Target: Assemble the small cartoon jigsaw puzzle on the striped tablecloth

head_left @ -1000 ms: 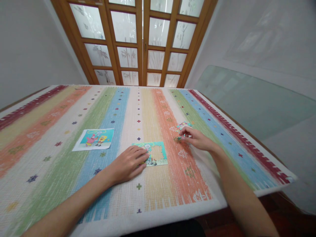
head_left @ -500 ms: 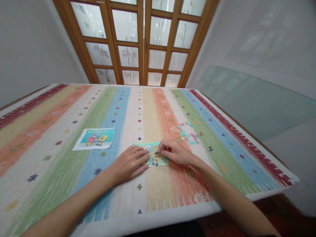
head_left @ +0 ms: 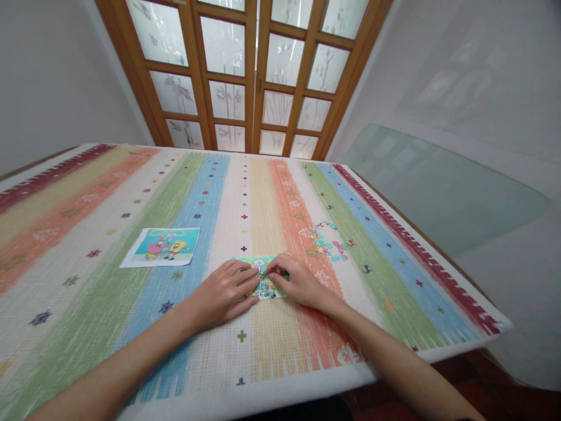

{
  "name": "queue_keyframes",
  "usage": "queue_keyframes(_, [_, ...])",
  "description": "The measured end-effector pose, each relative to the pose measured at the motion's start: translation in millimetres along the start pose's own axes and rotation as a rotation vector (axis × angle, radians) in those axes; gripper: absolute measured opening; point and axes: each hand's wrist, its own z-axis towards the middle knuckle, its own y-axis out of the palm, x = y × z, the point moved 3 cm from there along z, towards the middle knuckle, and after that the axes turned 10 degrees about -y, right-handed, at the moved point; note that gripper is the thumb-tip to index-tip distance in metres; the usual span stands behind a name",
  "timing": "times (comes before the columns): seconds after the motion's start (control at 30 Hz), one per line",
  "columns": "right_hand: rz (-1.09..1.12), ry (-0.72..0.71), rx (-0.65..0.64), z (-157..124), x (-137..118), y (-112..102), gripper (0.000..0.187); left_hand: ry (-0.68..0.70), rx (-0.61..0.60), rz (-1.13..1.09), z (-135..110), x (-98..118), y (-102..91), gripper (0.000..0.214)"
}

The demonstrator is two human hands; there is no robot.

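A small jigsaw puzzle board (head_left: 266,292) with a colourful cartoon picture lies on the striped tablecloth in front of me. My left hand (head_left: 225,292) rests flat across its left side, fingers stretched out and a little apart. Over the board's middle and right, my right hand (head_left: 295,279) is closed in a pinch, thumb and forefinger together at the picture's surface. A puzzle piece is pinched there, mostly covered by the fingertips. Both hands hide parts of the board.
Loose puzzle pieces (head_left: 331,242) lie scattered to the right, beyond my right hand. A printed cartoon picture (head_left: 164,245) on white paper is at the left. The table's front edge (head_left: 263,392) runs close to me; wooden glass-paned doors (head_left: 254,88) stand behind the table.
My right hand has moved slightly left over the board, bringing its pinched fingertips nearer my left hand. My left hand stays on the board. The view has shifted a little.
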Motion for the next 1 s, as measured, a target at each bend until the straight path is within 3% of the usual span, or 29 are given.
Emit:
queue_keyframes(0.63, [-0.311, -0.213, -0.076, -5.3, -7.2, 2.5, 0.017, -0.019, -0.013, 0.016, 0.0, 2.0, 3.3, 0.029])
queue_keyframes(1.0, [-0.366, -0.275, -0.066, -7.0, -3.0, 0.7, 0.017, -0.033, -0.050, 0.022, -2.2, 1.7, 5.0, 0.031])
